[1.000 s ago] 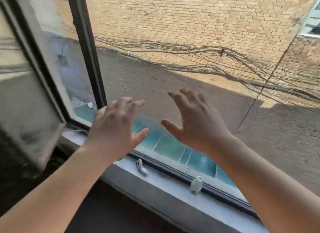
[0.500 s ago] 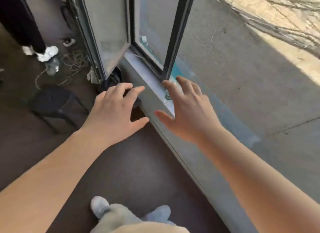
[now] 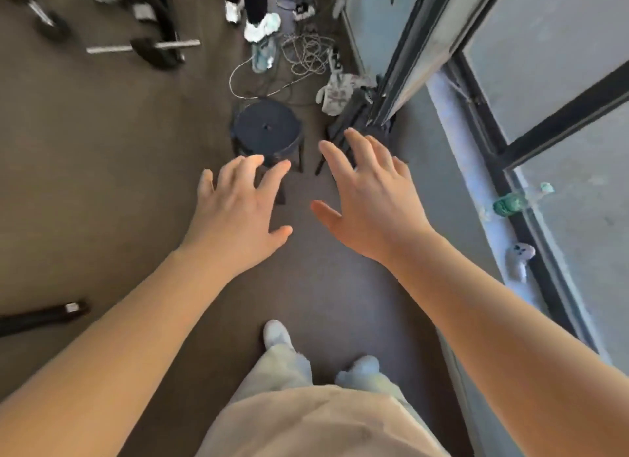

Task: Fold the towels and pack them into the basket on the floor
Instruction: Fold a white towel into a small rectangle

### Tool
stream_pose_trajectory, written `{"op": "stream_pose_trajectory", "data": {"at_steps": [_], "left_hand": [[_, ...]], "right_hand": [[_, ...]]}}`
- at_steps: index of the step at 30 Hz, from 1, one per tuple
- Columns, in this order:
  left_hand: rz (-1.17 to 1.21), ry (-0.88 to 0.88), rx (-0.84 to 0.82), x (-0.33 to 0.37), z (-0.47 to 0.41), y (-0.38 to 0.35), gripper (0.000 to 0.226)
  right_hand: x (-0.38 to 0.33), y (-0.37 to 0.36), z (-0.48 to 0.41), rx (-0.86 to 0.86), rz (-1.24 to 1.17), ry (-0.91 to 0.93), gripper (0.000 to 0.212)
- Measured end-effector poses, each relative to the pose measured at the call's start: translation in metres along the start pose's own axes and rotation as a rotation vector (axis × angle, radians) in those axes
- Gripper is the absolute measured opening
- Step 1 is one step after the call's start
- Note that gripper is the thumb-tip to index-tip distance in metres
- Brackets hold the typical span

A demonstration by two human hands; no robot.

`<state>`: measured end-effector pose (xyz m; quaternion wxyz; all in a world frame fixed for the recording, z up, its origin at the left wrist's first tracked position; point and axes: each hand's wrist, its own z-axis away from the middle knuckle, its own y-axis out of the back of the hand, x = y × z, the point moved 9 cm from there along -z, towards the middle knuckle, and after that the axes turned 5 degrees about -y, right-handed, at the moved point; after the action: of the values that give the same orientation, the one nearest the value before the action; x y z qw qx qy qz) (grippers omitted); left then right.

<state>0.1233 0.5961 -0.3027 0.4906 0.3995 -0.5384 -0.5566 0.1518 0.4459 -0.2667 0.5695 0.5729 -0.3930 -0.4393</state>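
My left hand (image 3: 238, 205) and my right hand (image 3: 367, 198) are stretched out side by side over the brown floor, fingers spread, palms down, holding nothing. No towel and no basket can be made out for sure. A crumpled grey-white cloth (image 3: 337, 91) lies on the floor by the window frame, beyond my right hand. My own legs and pale shoes (image 3: 277, 334) show at the bottom.
A round black stool (image 3: 265, 130) stands just past my fingers. Tangled cables (image 3: 303, 57) lie further on, next to another person's legs and white shoes (image 3: 262, 26). The open window frame (image 3: 405, 58) and sill (image 3: 476, 198) run along the right. Dumbbells (image 3: 149, 48) lie at the far left.
The view has swung from the window and the brick wall outside down to the floor inside. Both hands stay spread and empty in front of me.
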Motion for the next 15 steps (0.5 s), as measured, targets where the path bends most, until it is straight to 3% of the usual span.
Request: {"op": "stream_pose_trajectory", "data": {"at_steps": [15], "left_hand": [[0.036,0.437,-0.019,-0.222,-0.028,0.004,0.100]], "right_hand": [[-0.200,-0.044,-0.203,-0.084,-0.067,0.466,0.083]]}}
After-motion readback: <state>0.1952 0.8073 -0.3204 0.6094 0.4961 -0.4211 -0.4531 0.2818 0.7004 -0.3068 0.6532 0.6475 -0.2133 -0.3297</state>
